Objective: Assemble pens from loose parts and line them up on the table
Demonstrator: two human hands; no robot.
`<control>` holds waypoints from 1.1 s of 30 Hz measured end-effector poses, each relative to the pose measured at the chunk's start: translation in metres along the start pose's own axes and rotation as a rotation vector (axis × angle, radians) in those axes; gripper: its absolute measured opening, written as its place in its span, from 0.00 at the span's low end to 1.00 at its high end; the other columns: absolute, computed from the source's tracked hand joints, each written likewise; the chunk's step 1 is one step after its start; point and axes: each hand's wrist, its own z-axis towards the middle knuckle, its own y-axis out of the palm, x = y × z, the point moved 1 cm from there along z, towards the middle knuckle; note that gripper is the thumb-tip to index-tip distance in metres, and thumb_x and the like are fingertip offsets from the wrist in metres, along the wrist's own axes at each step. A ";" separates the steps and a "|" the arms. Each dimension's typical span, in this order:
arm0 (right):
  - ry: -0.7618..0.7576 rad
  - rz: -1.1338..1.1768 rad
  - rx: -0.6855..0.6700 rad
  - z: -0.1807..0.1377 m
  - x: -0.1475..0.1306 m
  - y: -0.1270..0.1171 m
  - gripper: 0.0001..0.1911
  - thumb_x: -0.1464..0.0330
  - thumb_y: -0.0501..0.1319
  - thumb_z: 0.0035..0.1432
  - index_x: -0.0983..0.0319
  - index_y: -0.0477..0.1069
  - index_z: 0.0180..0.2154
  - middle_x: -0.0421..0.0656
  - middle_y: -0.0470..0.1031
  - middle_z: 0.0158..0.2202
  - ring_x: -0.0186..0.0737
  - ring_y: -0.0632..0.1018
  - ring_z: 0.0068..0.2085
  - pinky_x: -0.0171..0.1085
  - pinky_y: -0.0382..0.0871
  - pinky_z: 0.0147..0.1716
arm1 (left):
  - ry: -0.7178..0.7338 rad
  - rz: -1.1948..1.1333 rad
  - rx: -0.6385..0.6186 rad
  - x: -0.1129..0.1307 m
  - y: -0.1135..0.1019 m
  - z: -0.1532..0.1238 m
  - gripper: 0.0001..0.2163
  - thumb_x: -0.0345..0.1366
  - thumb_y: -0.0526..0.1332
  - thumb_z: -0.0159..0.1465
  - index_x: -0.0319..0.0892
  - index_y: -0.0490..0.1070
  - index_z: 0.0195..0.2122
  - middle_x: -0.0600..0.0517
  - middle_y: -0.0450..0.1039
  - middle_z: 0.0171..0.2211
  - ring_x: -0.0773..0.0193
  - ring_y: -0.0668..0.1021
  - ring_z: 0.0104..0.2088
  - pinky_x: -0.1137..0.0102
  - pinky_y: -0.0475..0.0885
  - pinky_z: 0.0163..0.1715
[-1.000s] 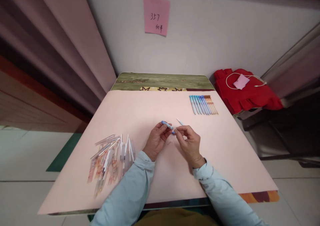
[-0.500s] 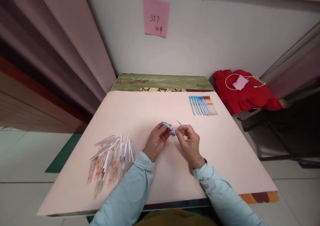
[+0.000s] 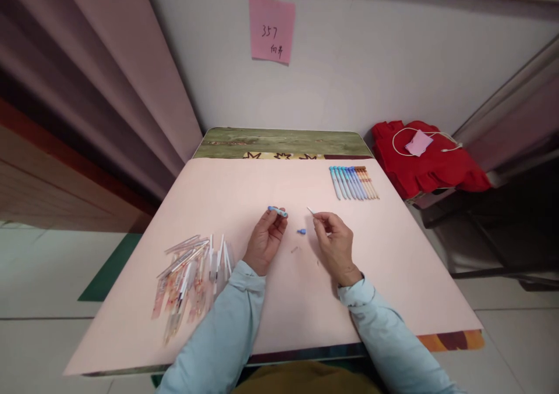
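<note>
1. Grip: L hand (image 3: 267,240) closed on a blue pen barrel (image 3: 282,212), pinched btwn thumb & fingers, approx. mid-surface, slanting slightly.
2. R hand (image 3: 336,242): thumb & fingertips nearly together at the near end of a slim white piece (image 3: 310,210); can't tell if it's gripped or just touched. Its bare tip points to the far L corner.
3. Btwn the hands, on the pink surface (image 3: 244,190): small blue cap (image 3: 301,231), lying on its side, apart from both. Nearer the front edge, a tiny clear bit (image 3: 294,249), too small to ID.
4. Far R corner: pen row (image 3: 353,183), side by side, lt. blue, then darker blue, then brown, tops twd the far edge.
5. Twd L edge, near half: loose pile of pen parts (image 3: 187,277), clear/pinkish pcs w/ white sticks, overlapping, some tilted.
6. Past R edge: red cloth (image 3: 423,173) w/ white cord (image 3: 393,144) & pink paper (image 3: 419,142) on top.
</note>
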 end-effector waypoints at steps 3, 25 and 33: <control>0.071 -0.036 -0.088 0.012 0.002 -0.019 0.08 0.64 0.61 0.59 0.61 0.76 0.35 0.40 0.76 0.28 0.36 0.74 0.27 0.34 0.68 0.28 | -0.013 -0.013 0.011 0.001 0.001 0.000 0.02 0.25 0.63 0.61 0.37 0.74 0.33 0.50 0.78 0.33 0.70 0.80 0.33 0.78 0.78 0.32; 0.225 -0.347 -0.380 -0.046 0.004 -0.071 0.07 0.62 0.60 0.58 0.59 0.69 0.31 0.37 0.72 0.23 0.36 0.72 0.25 0.33 0.61 0.26 | -0.022 -0.012 -0.018 -0.003 0.000 0.001 0.05 0.24 0.60 0.64 0.35 0.75 0.34 0.49 0.78 0.33 0.69 0.80 0.32 0.77 0.78 0.32; 0.035 -0.419 -0.198 0.018 0.054 -0.080 0.13 0.65 0.58 0.58 0.60 0.77 0.42 0.44 0.79 0.36 0.41 0.77 0.34 0.39 0.69 0.39 | -0.025 -0.021 -0.029 -0.003 -0.001 0.003 0.04 0.23 0.60 0.63 0.35 0.74 0.34 0.49 0.77 0.33 0.68 0.80 0.33 0.76 0.78 0.32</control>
